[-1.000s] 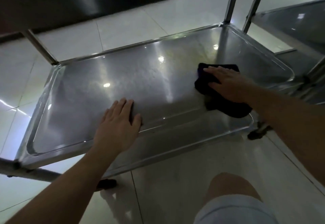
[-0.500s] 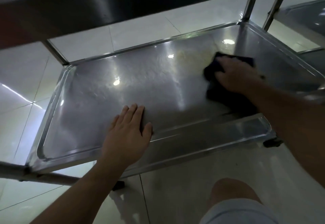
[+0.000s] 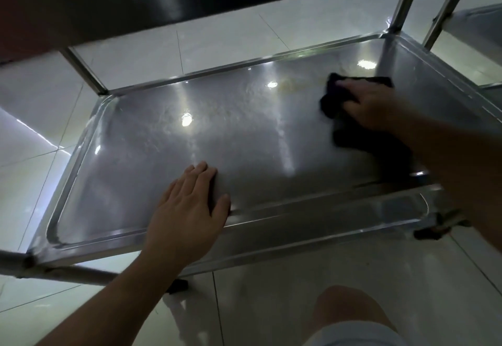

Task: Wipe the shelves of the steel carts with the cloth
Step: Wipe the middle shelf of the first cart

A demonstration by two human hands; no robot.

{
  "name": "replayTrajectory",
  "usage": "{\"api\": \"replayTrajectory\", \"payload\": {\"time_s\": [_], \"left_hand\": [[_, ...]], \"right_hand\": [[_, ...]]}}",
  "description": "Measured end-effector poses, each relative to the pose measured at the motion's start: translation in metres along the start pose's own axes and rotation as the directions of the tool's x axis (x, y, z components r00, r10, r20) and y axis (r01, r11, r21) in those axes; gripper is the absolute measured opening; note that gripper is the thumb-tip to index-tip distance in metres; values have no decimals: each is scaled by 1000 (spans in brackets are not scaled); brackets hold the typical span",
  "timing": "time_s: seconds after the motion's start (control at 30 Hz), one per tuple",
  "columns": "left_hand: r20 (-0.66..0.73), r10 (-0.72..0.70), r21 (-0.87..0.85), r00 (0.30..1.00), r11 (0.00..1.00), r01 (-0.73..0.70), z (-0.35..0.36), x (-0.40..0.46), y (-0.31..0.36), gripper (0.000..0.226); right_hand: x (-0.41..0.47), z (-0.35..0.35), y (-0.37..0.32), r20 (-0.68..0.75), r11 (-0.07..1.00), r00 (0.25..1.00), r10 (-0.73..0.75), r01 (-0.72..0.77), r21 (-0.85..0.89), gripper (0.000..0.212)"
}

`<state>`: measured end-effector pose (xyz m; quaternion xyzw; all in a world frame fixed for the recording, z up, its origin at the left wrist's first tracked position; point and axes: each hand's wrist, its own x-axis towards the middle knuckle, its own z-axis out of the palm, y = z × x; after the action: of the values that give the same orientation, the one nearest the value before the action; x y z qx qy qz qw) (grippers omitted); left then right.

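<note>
Wiping hand: the right hand (image 3: 372, 106) presses flat on the black cloth (image 3: 330, 101), fingers mostly straight, its grip not closed around the cloth.
Cloth: dark, soft and crumpled, it lies on the far right part of the lower shelf (image 3: 244, 139), partly hidden under the hand and the forearm.
Shelf: a rectangular steel tray with rounded corners and a raised rim; the surface is glossy, with bright round reflections of lamps and a dull, streaky film in the middle.
Supporting hand: the left hand (image 3: 187, 210) rests palm-down on the near part of the shelf, fingers straight and close together, the grip holding nothing.
Frame: thin square steel posts rise from the far corners; the upper shelf (image 3: 163, 0) is dark and smooth above.
Second cart (image 3: 480, 25): stands just beside, at the right.
Floor (image 3: 271, 305): pale, shiny tiles with thin seams.
Knee (image 3: 342, 307): bare, at the bottom.
</note>
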<state>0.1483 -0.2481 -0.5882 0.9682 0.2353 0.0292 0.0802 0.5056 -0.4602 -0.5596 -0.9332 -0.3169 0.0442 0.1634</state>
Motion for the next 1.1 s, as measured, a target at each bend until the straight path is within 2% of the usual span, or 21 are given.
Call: {"api": "replayTrajectory", "payload": {"time_s": [0.07,0.13,0.2,0.27,0.33,0.47,0.6,0.67,0.73,0.8,0.87,1.0,1.1], "left_hand": [[1,1,13,1000,1000,-1,1,0,-1,78],[-4,-5,21,1000,1000,5,2,0,0,76],[-9,-15,22,1000,1000,15,2,-1,1,76],[-10,-23,22,1000,999,24,3,-1,3,76],[-5,-28,24,1000,999,28,4,-1,4,77],[-5,-30,21,1000,999,30,4,-1,4,77],[5,-23,15,1000,1000,23,1,-1,2,80],[6,-19,18,1000,1000,19,0,-1,1,79],[12,-6,23,1000,1000,6,-1,0,0,80],[19,0,23,1000,1000,-1,0,0,-2,80],[18,-1,26,1000,1000,1,1,0,-2,79],[11,-7,17,1000,1000,7,2,0,-1,79],[-1,-11,14,1000,1000,11,2,0,2,79]], "right_hand": [[0,-27,68,-23,972,972,232,-233,-26,51],[0,-41,121,-79,920,921,381,-386,-71,64],[1,-37,146,-83,908,913,399,-406,-103,71],[-15,-34,121,-86,905,912,400,-409,-122,61],[-34,-28,89,-67,936,944,324,-330,-121,57],[-85,4,7,80,993,994,81,-74,-92,67],[-132,31,-75,174,963,953,-249,262,-56,69],[-139,36,-84,179,955,945,-272,288,-66,66],[-136,34,-73,130,979,976,-174,185,-83,66],[-125,28,-48,85,995,996,17,-9,-96,67],[-111,15,-8,44,972,976,211,-205,-112,68],[-98,-25,76,-82,838,845,528,-534,-113,70],[-99,-31,91,-121,743,754,646,-657,-127,71]]}}
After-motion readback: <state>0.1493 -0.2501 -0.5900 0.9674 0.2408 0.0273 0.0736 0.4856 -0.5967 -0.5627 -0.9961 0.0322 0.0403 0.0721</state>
